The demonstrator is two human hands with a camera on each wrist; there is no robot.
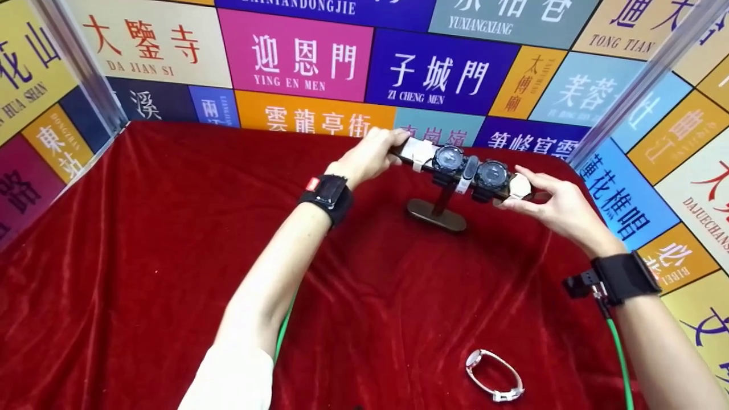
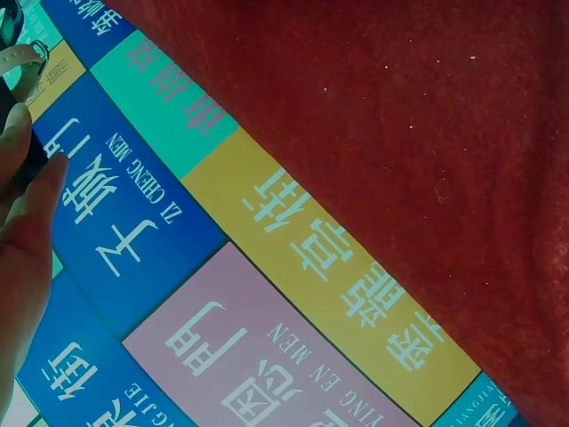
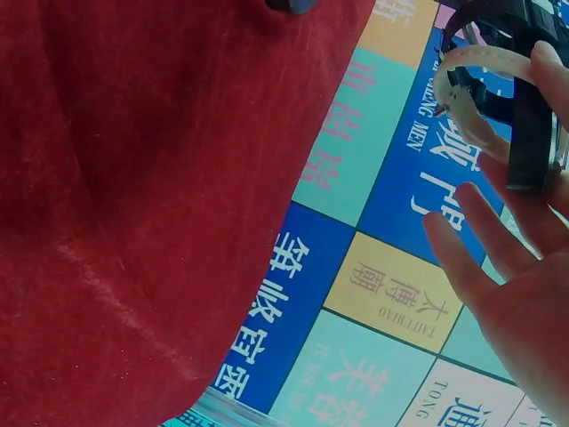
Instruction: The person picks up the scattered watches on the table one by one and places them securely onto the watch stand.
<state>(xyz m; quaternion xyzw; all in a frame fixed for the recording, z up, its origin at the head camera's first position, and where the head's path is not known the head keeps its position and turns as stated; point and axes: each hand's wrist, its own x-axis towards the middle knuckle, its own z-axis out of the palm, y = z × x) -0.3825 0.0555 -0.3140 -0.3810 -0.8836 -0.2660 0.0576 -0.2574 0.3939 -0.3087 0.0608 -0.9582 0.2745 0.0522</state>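
A dark watch stand (image 1: 435, 215) with an oval foot carries several wristwatches along its raised bar. My left hand (image 1: 373, 154) grips the bar's left end, beside a white-strapped watch (image 1: 418, 151). In the middle sit two black wristwatches (image 1: 492, 174), with a slim band (image 1: 469, 168) between them. At the right end my right hand (image 1: 561, 206) pinches a cream wristwatch (image 1: 519, 186) with thumb and index finger. The right wrist view shows its cream strap (image 3: 487, 60) looped round the bar, while the other fingers stay spread.
A loose wristwatch (image 1: 474, 359) with a pale strap lies on the red cloth (image 1: 370, 341) near the front. Panels with Chinese lettering (image 1: 296, 57) stand behind and at both sides. Green cables (image 1: 621, 359) run from the wrist straps.
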